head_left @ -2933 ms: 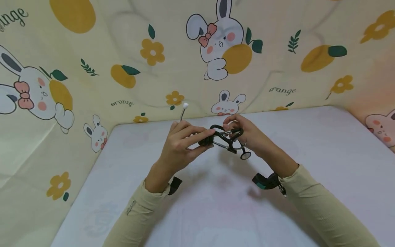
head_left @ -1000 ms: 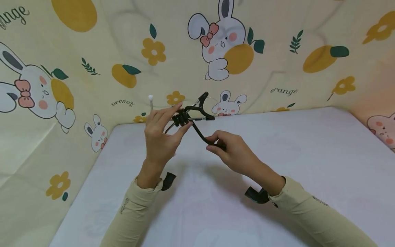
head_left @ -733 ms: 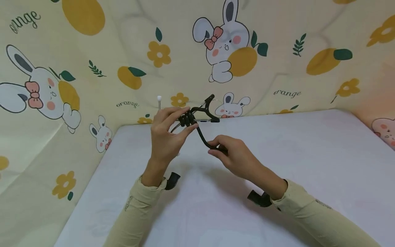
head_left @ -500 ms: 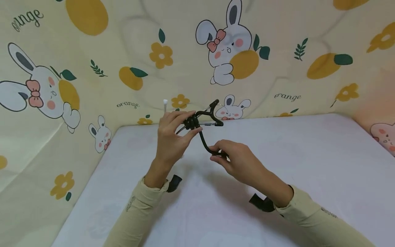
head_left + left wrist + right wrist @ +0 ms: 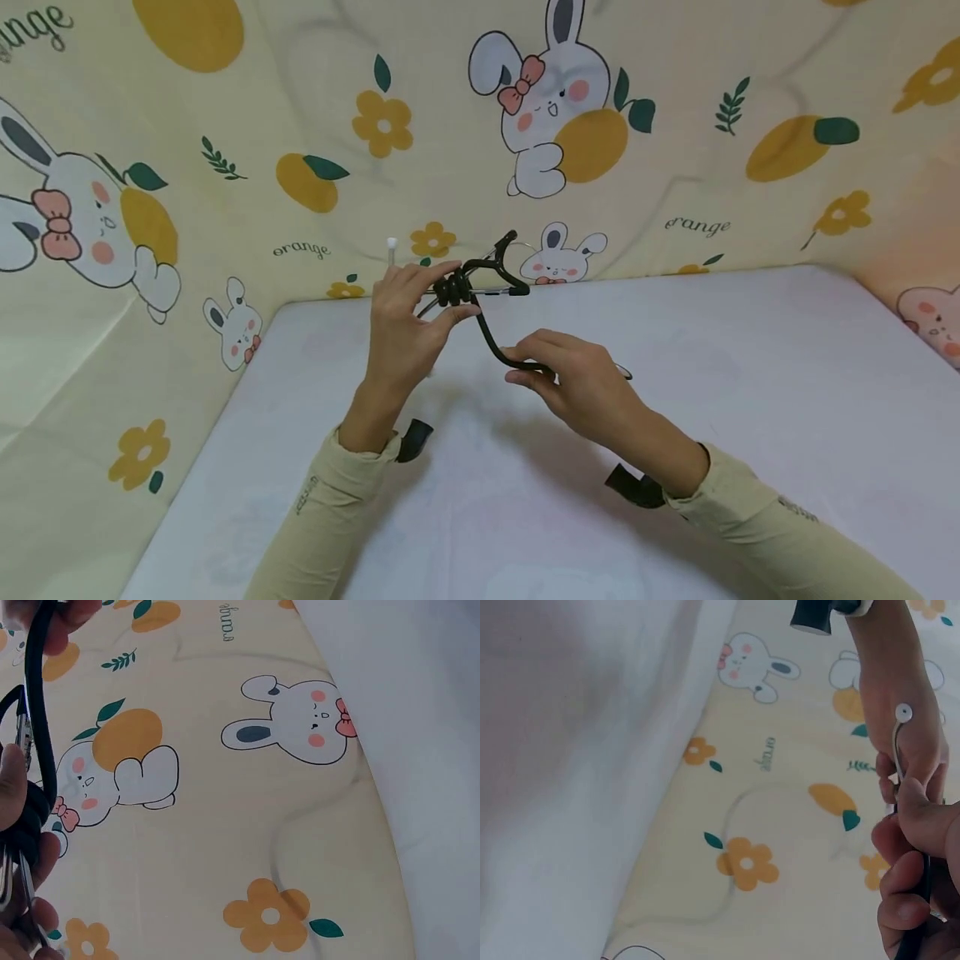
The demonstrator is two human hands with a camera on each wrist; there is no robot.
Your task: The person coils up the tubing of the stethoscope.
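Note:
A stethoscope is held up over the table, its black tubing (image 5: pixel 487 335) wound in several turns into a coil (image 5: pixel 453 289) around the metal ear tubes. My left hand (image 5: pixel 405 329) grips that coil between thumb and fingers. Beyond it the black forked part (image 5: pixel 498 262) points right, and a white ear tip (image 5: pixel 392 243) sticks up behind the left fingers. From the coil the tubing curves down to my right hand (image 5: pixel 573 375), which pinches it between thumb and fingers. A rim of the round chest piece (image 5: pixel 625 372) peeks out behind the right hand; the rest is hidden.
A white-covered table (image 5: pixel 480 500) lies under both hands. Behind it and at the sides hangs a cream cloth (image 5: pixel 420 50) printed with rabbits and oranges. Dark wrist cameras (image 5: pixel 636 486) sit under both beige sleeves.
Since the oldest frame, my right hand has gone from the coiled stethoscope down and nearer, drawing out a length of tubing. My left hand has shifted left and turned. Lately both hold almost still.

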